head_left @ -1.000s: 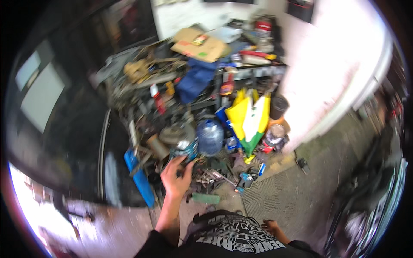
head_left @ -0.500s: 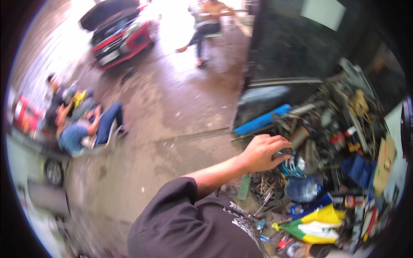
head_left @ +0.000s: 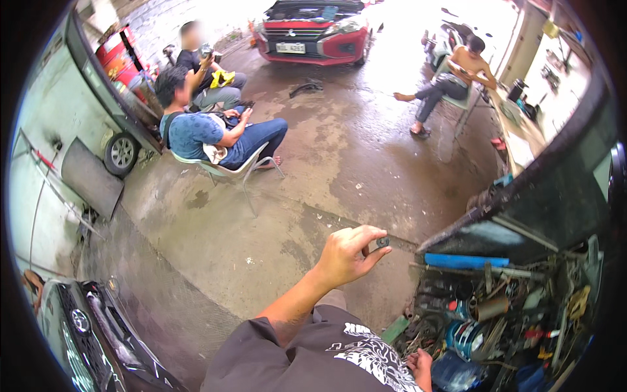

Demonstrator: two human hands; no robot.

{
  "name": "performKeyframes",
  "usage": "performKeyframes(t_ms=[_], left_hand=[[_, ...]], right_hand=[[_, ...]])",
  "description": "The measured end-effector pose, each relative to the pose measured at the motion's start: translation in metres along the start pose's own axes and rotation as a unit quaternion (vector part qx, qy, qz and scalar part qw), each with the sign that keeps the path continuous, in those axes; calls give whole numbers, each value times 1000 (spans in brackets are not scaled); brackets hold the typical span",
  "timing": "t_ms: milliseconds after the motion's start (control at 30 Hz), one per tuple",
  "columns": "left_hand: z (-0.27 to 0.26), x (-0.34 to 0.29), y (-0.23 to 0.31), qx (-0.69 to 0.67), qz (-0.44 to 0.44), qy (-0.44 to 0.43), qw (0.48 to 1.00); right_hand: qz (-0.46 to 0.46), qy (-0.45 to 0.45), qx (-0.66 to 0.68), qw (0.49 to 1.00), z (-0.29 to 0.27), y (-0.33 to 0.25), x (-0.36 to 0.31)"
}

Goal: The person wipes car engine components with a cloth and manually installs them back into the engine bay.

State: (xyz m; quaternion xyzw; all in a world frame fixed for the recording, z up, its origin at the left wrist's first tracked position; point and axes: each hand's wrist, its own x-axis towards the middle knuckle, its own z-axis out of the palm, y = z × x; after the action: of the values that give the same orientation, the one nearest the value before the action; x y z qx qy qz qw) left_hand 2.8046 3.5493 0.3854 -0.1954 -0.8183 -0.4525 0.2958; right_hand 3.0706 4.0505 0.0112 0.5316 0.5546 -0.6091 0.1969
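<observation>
My left hand point(head_left: 349, 255) is held out in front of me, its arm bent up from the dark T-shirt sleeve. Thumb and forefinger pinch a small dark round metal part point(head_left: 383, 242), like a nut or bushing; its exact kind is too small to tell. Behind it lies the stained concrete floor. Low by my shirt point(head_left: 294, 359) is my right hand point(head_left: 421, 369), partly cut off by the lower edge. Its fingers are curled, and whatever may be inside them is hidden. Beside it stands a clear blue plastic container point(head_left: 454, 372).
A heap of tools and metal parts point(head_left: 503, 307) fills the lower right, with a blue bar point(head_left: 467, 261) across it. Two seated people point(head_left: 215, 134) are at left; another person point(head_left: 450, 81) sits far right. A red car point(head_left: 313, 36) stands behind, a dark car front point(head_left: 85, 333) lower left.
The view has swung so the heap sits lower right. My left hand has moved from above the heap and blue container to in front of the floor. My right hand has come into sight.
</observation>
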Motion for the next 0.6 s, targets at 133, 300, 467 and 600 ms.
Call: performKeyframes(t_ms=[133, 300, 467, 600], left_hand=[[-55, 6, -70, -31, -133, 63, 989], [-120, 63, -157, -50, -269, 109, 956], [-145, 108, -240, -23, -329, 144, 933], [-122, 151, -317, -131, -441, 161, 873]], right_hand=[[-35, -100, -189, 976, 154, -140, -24], [-74, -151, -218, 961, 288, -258, 37], [-59, -161, -257, 951, 400, -359, 53], [-98, -192, -200, 956, 502, -450, 75]])
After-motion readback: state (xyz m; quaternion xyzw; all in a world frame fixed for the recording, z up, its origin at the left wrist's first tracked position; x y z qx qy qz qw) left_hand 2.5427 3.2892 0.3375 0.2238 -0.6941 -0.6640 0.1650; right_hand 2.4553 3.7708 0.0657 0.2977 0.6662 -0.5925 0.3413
